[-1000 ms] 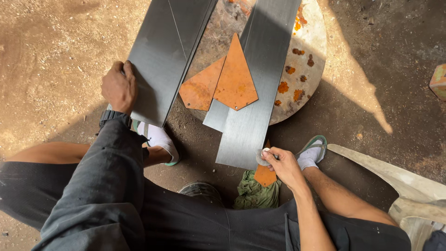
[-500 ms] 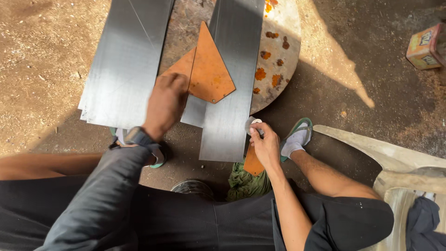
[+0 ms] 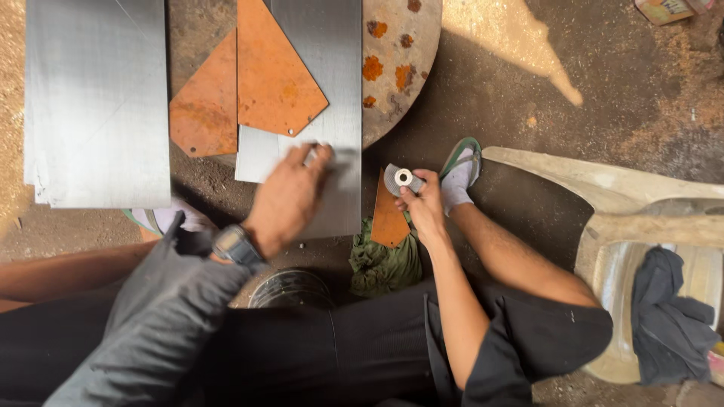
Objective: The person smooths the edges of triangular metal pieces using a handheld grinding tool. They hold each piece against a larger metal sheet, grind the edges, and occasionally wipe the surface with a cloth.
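Left hand (image 3: 290,192): blurred, fingers spread and laid flat on the lower part of a grey steel sheet (image 3: 332,75); wristwatch (image 3: 236,245) on the wrist, grey sleeve below it

Right hand (image 3: 424,207): closed around a round grey abrasive disc (image 3: 401,179) with a bright metal hub, held just past the sheet's right edge; how the fingers sit behind the disc is hidden

Grey steel sheet: on the ground ahead of the person, its top cut off by the frame, its near edge partly covered by the left hand

Rusty triangular plate (image 3: 275,71): lies on the sheet, tip out of view; a second rusty plate (image 3: 205,105) sits partly under it

Stack of grey sheets (image 3: 94,98): far left, apart, top cut off

Small rusty piece (image 3: 388,218): below the disc, on a green rag (image 3: 385,267)

Round rust-spotted slab (image 3: 400,60): mostly hidden beneath the sheet

Pale plastic chair (image 3: 603,188): right, holding dark cloth (image 3: 667,313)
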